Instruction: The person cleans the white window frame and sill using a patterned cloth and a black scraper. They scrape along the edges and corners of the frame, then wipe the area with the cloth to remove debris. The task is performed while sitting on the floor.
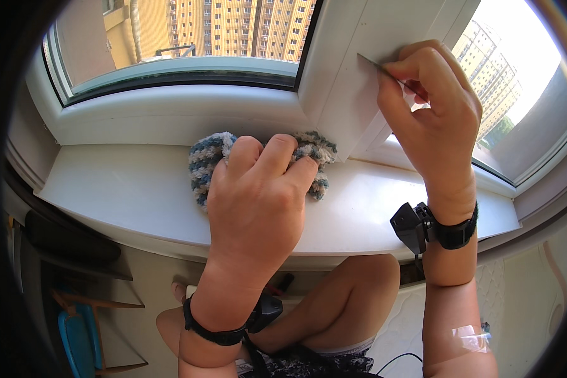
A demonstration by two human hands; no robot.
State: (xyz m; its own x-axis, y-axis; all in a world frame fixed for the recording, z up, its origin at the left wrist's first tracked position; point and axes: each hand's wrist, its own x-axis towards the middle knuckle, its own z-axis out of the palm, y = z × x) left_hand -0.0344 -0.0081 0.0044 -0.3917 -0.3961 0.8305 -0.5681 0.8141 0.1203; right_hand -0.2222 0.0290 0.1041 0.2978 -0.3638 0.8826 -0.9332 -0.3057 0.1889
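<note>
My left hand (pixel 260 189) presses down on a striped blue, grey and white fluffy cloth (pixel 208 158) on the white windowsill (pixel 132 184). Its fingers bend into the cloth, which bunches out on both sides against the foot of the window frame. Higher up on the right, my right hand (pixel 432 94) pinches a thin, dark flat blade (pixel 373 62) between thumb and fingers. The blade's pointed end is at the face of the white window frame (pixel 340 80); whether it touches is hard to tell. Part of the blade is hidden inside the hand.
Glass panes (pixel 236 33) flank the frame post, with tall buildings outside. Black wrist-worn devices (pixel 408 227) sit on both wrists. My bent legs (pixel 335 302) are below the sill's front edge. A blue chair (pixel 80 335) with wooden legs stands at lower left, and a thin cable (pixel 399 356) runs at lower right.
</note>
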